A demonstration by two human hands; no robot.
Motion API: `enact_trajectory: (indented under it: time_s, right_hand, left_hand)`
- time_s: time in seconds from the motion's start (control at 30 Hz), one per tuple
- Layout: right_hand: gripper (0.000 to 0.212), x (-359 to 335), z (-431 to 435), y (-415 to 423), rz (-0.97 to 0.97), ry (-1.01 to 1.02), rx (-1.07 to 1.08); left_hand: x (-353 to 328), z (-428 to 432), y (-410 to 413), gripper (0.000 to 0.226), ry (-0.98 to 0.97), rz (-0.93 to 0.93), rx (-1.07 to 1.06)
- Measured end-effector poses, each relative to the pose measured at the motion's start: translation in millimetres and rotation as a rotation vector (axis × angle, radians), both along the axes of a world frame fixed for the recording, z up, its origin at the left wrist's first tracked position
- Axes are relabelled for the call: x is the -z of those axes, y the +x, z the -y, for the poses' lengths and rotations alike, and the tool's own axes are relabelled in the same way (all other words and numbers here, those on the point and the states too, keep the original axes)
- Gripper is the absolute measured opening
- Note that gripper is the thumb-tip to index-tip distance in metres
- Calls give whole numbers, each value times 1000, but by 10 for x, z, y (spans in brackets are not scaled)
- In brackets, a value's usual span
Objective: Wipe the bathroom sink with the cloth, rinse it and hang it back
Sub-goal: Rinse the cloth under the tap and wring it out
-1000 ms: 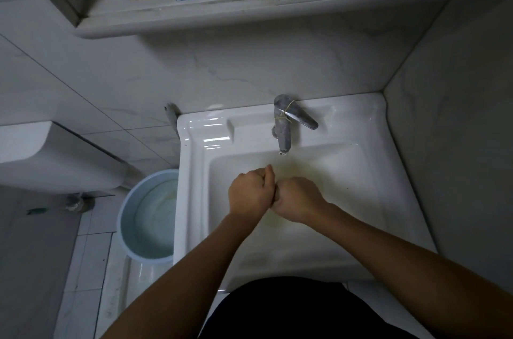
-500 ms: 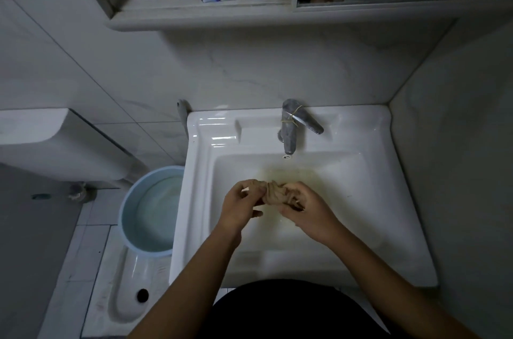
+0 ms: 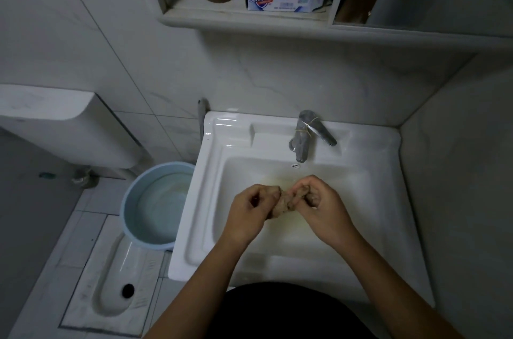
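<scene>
The white rectangular sink is occupying the centre of the view, with its rear edge touching the tiled wall and its right edge touching the side wall. A light-blue bucket is standing on the floor just beside the left edge of the sink. A chrome faucet is standing upright on the rear edge of the sink, with its spout reaching over the basin. Both forearms are extending from the near edge of the sink over the basin, converging toward its centre. The left hand is clenching the left end of the cloth, knuckles upward. The right hand is gripping the right end, fingers curling under. The brown cloth is sitting bunched and twisted between the two hands, above the basin floor and near the faucet spout.
</scene>
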State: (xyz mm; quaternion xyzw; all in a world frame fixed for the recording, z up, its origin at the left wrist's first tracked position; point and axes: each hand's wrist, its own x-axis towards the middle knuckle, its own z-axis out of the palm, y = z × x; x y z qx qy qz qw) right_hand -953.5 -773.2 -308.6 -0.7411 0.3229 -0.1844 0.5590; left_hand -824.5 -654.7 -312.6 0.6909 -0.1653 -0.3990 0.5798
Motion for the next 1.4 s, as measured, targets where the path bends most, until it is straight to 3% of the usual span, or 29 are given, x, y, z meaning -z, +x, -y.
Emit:
enact_trajectory:
  time_s: [0.1, 0.23, 0.43, 0.67, 0.77, 0.83, 1.0, 1.2, 1.3, 1.4]
  right_hand:
    - [26, -52, 85, -53, -85, -113, 52]
    - [18, -46, 242, -181, -213, -216, 132]
    - [22, -53, 431, -338, -261, -261, 206]
    - [16, -53, 378, -284, -360, -210, -4]
    - [45, -262, 276, -38, -191, 5, 18]
    - [52, -359, 257, 105, -104, 116, 31]
    - [34, -518, 194, 183, -71, 163, 2]
    - [19, -402, 78, 250, -93, 39, 61]
    - [8, -410, 179, 198, -29, 111, 157]
    - [15, -421, 313, 75, -17, 106, 179]
  left_hand:
    - [-6, -19, 80, 12, -15, 142, -45]
    - [-135, -31, 242, 13, -60, 203, -142]
    - [-176, -43, 611, 21, -74, 54, -238]
    - [-363, 179, 584, 28, -148, -248, -92]
    - [-470, 277, 438, 29, -107, -180, 50]
    - [-517, 316, 365, 28, -82, -96, 103]
    - [-532, 376, 397, 17, -78, 109, 84]
    - [-478, 422, 357, 31, -46, 427, 187]
    - [-506, 397, 447, 33, -64, 439, 229]
    - [-547, 367, 569, 37, -68, 357, 272]
